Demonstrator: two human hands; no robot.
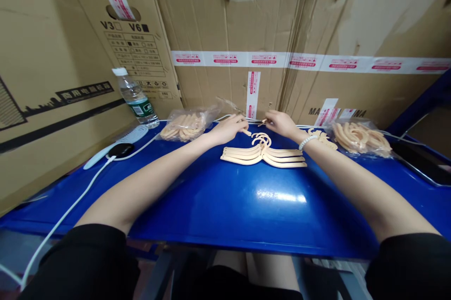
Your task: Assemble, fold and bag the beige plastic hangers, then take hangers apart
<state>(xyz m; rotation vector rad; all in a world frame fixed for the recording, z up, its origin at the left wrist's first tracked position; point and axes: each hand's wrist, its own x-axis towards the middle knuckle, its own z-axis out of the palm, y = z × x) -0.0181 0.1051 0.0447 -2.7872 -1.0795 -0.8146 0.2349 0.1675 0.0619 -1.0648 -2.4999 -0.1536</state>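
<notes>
My left hand [229,129] is closed on a beige hanger piece [247,132], its end sticking out past the fingertips. Opposite it, my right hand [281,124], with a beaded bracelet at the wrist, pinches a small beige hanger part [262,123]; its exact shape is unclear. The two hands are apart, above the far side of the blue table [218,206]. Just in front of them lies a stack of several beige hangers [262,155], hooks pointing away from me. Loose beige hanger parts [322,138], some curved like hooks, lie beside my right wrist.
Clear bags of beige hanger parts lie at left [185,125] and right [360,139]. A water bottle [137,100], a pale-blue handled object [120,144] and a black cabled device [120,150] stand left. A dark phone-like slab [423,163] lies right. Cardboard [225,18] walls the back.
</notes>
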